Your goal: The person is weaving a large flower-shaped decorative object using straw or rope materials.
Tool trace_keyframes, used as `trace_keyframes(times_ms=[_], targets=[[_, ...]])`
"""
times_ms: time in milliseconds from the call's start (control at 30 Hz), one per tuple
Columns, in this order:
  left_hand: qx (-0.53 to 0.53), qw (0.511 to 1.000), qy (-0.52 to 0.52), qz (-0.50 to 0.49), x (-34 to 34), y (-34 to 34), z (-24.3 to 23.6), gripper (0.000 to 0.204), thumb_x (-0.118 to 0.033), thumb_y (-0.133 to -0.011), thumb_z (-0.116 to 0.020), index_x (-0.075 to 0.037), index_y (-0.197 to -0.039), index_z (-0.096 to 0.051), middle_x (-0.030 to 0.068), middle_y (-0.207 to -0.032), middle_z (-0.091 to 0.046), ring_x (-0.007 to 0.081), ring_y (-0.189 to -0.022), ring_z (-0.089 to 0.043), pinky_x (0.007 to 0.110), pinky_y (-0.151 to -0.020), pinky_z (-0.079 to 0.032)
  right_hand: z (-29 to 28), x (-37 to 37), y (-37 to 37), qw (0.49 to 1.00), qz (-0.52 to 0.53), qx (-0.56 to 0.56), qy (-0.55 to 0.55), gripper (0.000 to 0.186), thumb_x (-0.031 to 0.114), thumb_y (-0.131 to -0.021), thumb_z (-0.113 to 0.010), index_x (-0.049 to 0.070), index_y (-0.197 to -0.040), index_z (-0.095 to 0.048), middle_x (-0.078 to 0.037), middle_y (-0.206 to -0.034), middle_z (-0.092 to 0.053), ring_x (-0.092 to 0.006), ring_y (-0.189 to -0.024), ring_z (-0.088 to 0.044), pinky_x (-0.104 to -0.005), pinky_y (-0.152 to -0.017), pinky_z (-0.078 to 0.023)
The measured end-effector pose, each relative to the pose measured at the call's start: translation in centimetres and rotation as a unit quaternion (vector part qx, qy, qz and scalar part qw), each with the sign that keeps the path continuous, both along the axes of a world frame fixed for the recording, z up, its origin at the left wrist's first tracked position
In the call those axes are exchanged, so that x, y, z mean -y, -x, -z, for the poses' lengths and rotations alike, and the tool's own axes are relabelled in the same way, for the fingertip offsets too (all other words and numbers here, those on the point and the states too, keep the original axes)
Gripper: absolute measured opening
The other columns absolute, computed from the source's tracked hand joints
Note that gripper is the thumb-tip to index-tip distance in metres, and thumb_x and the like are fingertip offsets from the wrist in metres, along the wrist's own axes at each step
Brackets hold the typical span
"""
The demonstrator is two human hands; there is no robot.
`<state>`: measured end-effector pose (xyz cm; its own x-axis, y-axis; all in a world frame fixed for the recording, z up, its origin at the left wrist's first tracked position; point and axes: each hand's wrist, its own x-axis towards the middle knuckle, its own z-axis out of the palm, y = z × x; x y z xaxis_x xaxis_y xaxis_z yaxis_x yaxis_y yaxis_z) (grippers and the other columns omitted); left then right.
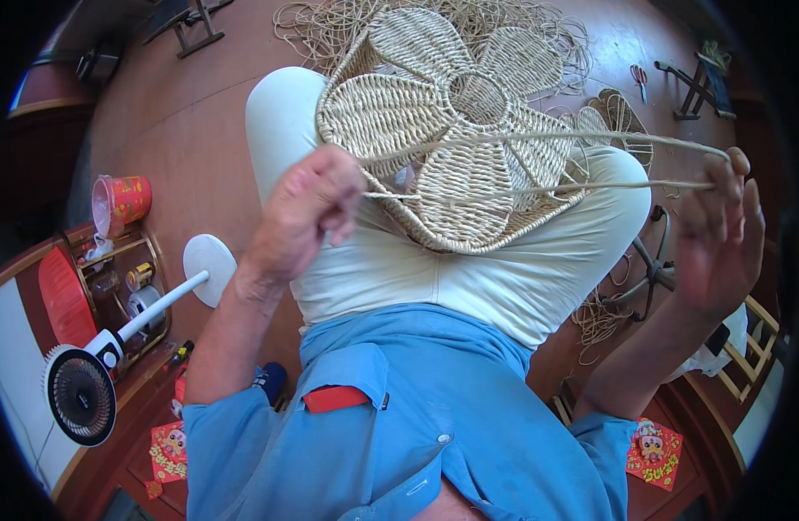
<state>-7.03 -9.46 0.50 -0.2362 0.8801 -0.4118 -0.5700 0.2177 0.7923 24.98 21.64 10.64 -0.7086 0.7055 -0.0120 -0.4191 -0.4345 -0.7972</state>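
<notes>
At the far left, a black-and-white fan (81,395) is leaning at an angle, and beyond it a red patterned bucket (132,200) is lying tipped beside a wooden rack (152,304). Next, the seated person's left hand (317,195) is hovering at the near left edge of a woven piece, its fingers curling closed on a pale cord (651,183); motion is blurring the exact grip. In the middle, the woven piece (465,169), straw-coloured and flower-shaped with broad petals around a round centre, is resting across the person's lap. Behind it, a tangled heap of loose cord (538,17) is spreading over the reddish floor (217,113). To the right, red-handled scissors (640,82) are lying on that floor. At the far right, the right hand (720,226) is standing raised, its fingers gripping the cord's looped end, and two strands are stretching above the woven piece between the hands.
</notes>
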Motion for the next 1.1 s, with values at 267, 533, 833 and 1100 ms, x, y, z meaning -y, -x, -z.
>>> trace_keyframes(times_ms=[267,533,833,1100], targets=[[-0.052,0.975,0.025,-0.213,3.2,7.0,0.9,0.015,-0.025,-0.114,-0.061,-0.012,-0.107,-0.062,-0.0090,-0.076,-0.045,-0.0002,-0.056,-0.035,0.017,-0.046,-0.031,7.1,8.7,7.8,0.879,0.051,0.318,-0.353,0.027,0.008,-0.096,-0.080,0.008,-0.123,-0.076,-0.002,-0.117,-0.075,-0.0084,-0.083,-0.056,-0.0250,-0.073,-0.045],[-0.132,0.971,0.044,-0.196,3.0,10.0,1.3,0.016,-0.025,-0.114,-0.060,-0.012,-0.106,-0.063,-0.0100,-0.075,-0.044,-0.0007,-0.056,-0.034,0.017,-0.047,-0.031,11.4,14.3,14.0,0.809,-0.081,0.399,-0.424,0.014,0.024,-0.091,-0.082,0.013,-0.100,-0.079,-0.007,-0.093,-0.069,-0.0282,-0.091,-0.069,-0.0442,-0.080,-0.055],[-0.208,0.960,0.026,-0.186,0.9,11.1,0.0,0.018,-0.026,-0.115,-0.059,-0.010,-0.106,-0.061,-0.0098,-0.073,-0.043,-0.0006,-0.054,-0.032,0.017,-0.045,-0.030,11.2,14.5,14.0,0.808,-0.085,0.382,-0.441,0.011,0.021,-0.086,-0.079,0.015,-0.095,-0.076,-0.006,-0.085,-0.069,-0.0301,-0.089,-0.070,-0.0473,-0.082,-0.055],[-0.691,0.695,0.100,-0.170,-2.3,4.6,-3.7,0.035,-0.011,-0.108,-0.064,-0.002,-0.142,-0.062,0.0086,-0.101,-0.068,0.0154,-0.071,-0.061,0.033,-0.069,-0.056,12.2,15.5,13.9,0.798,-0.041,0.371,-0.473,0.017,0.019,-0.087,-0.076,0.015,-0.099,-0.065,-0.007,-0.085,-0.063,-0.0309,-0.088,-0.064,-0.0482,-0.081,-0.046]])
